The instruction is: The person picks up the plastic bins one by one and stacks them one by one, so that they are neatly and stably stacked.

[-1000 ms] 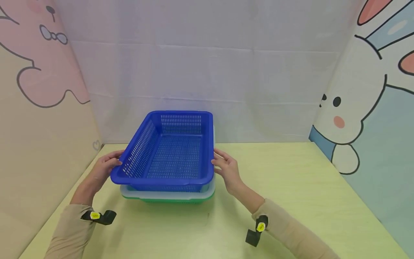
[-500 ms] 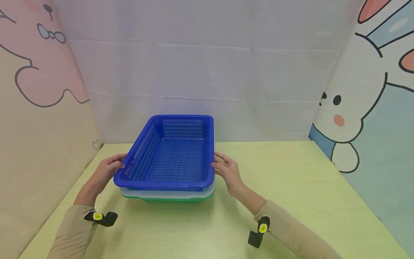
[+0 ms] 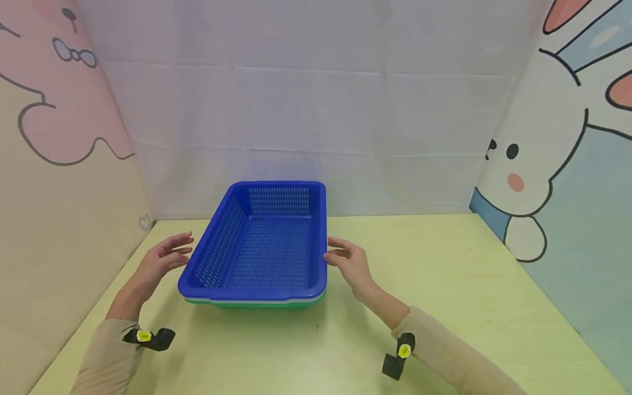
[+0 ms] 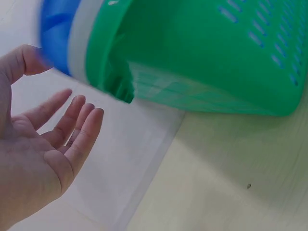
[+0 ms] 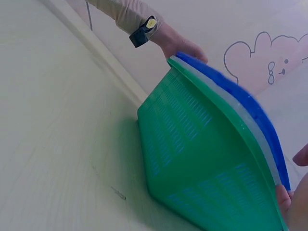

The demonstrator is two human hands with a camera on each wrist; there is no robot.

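Note:
A blue plastic basket [image 3: 269, 247] with slotted walls sits nested at the top of a stack. Below its rim show a thin white basket rim [image 4: 82, 43] and a green basket [image 5: 192, 144], which stands on the table. My left hand [image 3: 158, 263] is beside the left rim with fingers spread and relaxed, and it holds nothing. In the left wrist view its thumb [image 4: 33, 60] is right by the blue rim. My right hand [image 3: 350, 269] is at the right rim, fingers loosely extended, its thumb tip at or touching the blue edge.
The pale wooden table [image 3: 444, 296] extends around the stack. A white cloth backdrop [image 3: 306, 109] hangs behind it, and cartoon-printed panels [image 3: 568, 230] stand on both sides. A small dark mark [image 4: 249, 186] lies on the tabletop.
The blue basket has come down into the white and green ones, so their rims now nearly meet. My left hand has let go and drawn slightly away; my right hand's grip has loosened.

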